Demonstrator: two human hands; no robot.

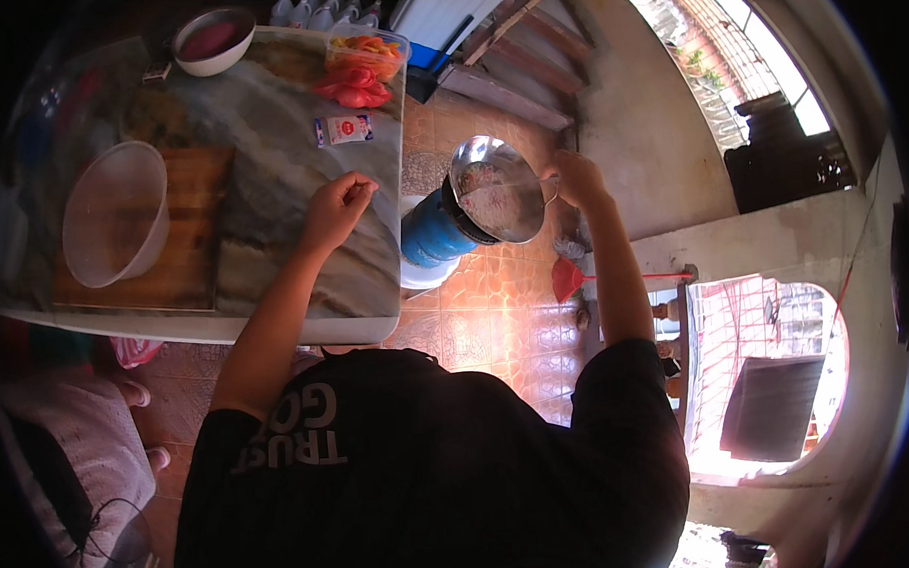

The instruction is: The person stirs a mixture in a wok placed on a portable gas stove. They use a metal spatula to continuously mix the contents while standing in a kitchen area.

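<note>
My right hand (577,178) is closed at the right rim of a metal wok (529,215), on the thin handle of a cooking utensil (512,183) that reaches across the pan. A wire loop handle of the wok sticks out just below my fingers. Pale food with reddish bits (491,201) covers the wok's bottom. The wok sits tilted in my view on a burner atop a blue gas cylinder (432,232). My left hand (341,213) hovers by the right edge of the marble-patterned table (273,238), fingers curled, with nothing visible in it.
On the table are a translucent plastic bowl (114,221) on a wooden board (191,256), a small printed packet (349,129), a red plastic bag (354,88), a tub of cut vegetables (368,58) and a white bowl (218,61). A red dustpan (566,280) stands by the wall.
</note>
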